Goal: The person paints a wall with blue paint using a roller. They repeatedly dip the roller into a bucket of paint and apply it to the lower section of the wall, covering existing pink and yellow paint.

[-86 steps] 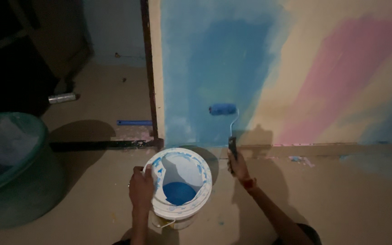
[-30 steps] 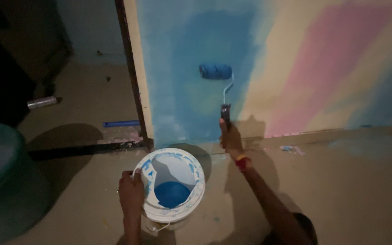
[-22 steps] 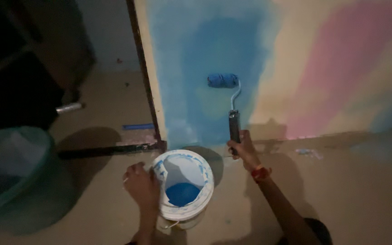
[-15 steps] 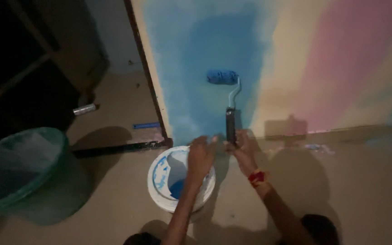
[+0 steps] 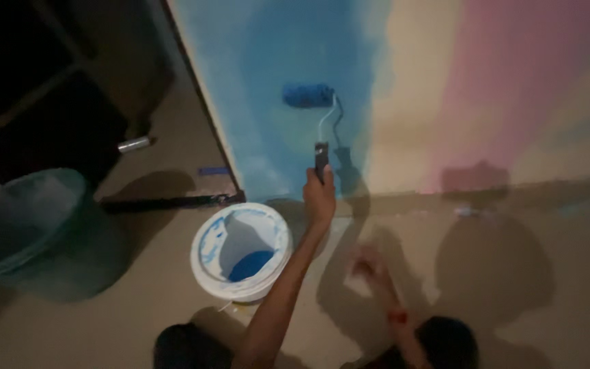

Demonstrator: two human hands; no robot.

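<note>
A: Blue-soaked paint roller up on the wall; its handle runs straight up from the fingers, sleeve lying crosswise above them!

B: Left hand stretched forward, arm long, fingers clenched round the dark grip; right hand low, blurred, fingers loose and holding nothing.

A: White bucket just left of the gripping fingers; blue paint pooled inside.
</note>
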